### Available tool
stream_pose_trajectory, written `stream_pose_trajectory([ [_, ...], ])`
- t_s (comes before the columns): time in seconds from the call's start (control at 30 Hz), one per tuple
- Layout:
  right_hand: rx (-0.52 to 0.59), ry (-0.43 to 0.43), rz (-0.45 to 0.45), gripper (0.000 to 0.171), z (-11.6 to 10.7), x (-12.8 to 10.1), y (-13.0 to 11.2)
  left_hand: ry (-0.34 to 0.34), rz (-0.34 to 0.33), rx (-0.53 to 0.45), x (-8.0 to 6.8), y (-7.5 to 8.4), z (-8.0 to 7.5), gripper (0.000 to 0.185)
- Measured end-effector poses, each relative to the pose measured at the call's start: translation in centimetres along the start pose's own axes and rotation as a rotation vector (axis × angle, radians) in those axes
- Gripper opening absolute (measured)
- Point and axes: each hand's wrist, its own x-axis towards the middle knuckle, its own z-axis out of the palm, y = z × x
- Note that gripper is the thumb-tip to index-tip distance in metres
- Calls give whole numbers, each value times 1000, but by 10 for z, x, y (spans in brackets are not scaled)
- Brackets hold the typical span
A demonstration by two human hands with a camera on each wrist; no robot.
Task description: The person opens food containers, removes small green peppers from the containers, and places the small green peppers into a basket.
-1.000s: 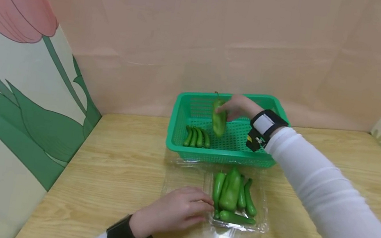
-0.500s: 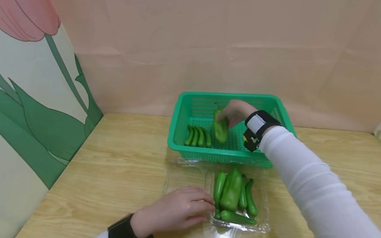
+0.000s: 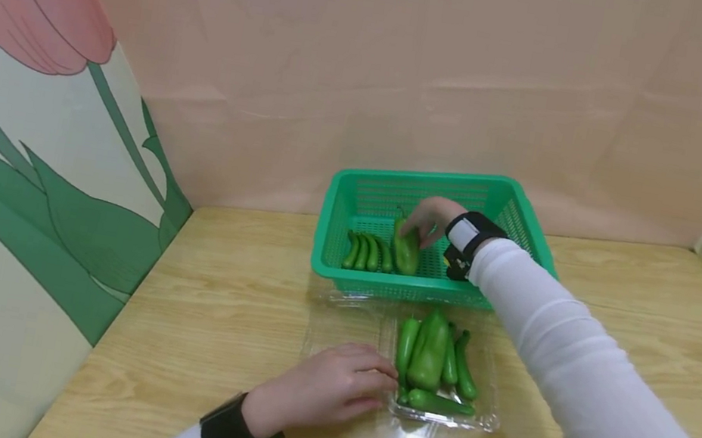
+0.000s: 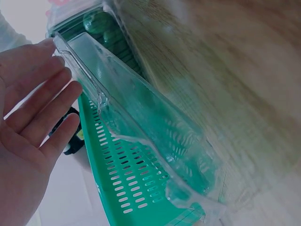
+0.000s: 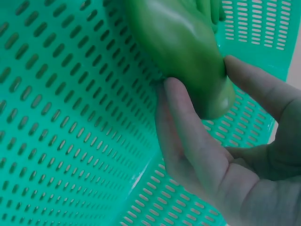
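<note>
In the head view my right hand [image 3: 428, 220] reaches into the green basket [image 3: 423, 285]. Its thumb and fingers pinch a large light-green pepper [image 3: 406, 251], which stands along the basket floor to the right of several small slim green peppers [image 3: 370, 253]. The right wrist view has the pepper's rounded end [image 5: 218, 101] between thumb and fingertips. My left hand [image 3: 330, 384] lies at the left edge of a clear plastic clamshell box [image 3: 489, 371], fingers extended. In the left wrist view those fingers [image 4: 59, 101] are straight, their tips at the box's clear edge [image 4: 94, 84].
Inside the clear box are another large green pepper [image 3: 428, 354] and several slim ones [image 3: 432, 402]. Its open clear lid [image 3: 341, 325] lies to the left. A pink backdrop [image 3: 289, 87] rises behind the wooden table [image 3: 230, 284].
My right hand has lowered the large pepper from above the basket down to its floor, beside the slim peppers. The left hand stays at the box's edge.
</note>
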Motion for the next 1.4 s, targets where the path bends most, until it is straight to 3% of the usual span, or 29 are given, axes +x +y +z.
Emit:
stream_pose_trajectory([
  [0.23,22,-36,38,53,3,9,2,-6,0,13,1,0,0,26],
  [0.57,95,-64,75,59,8,4,0,4,10,25,0,0,0,26],
  [1.4,103,-64,80,60,8,6,0,2,16,38,2,-2,2,27],
])
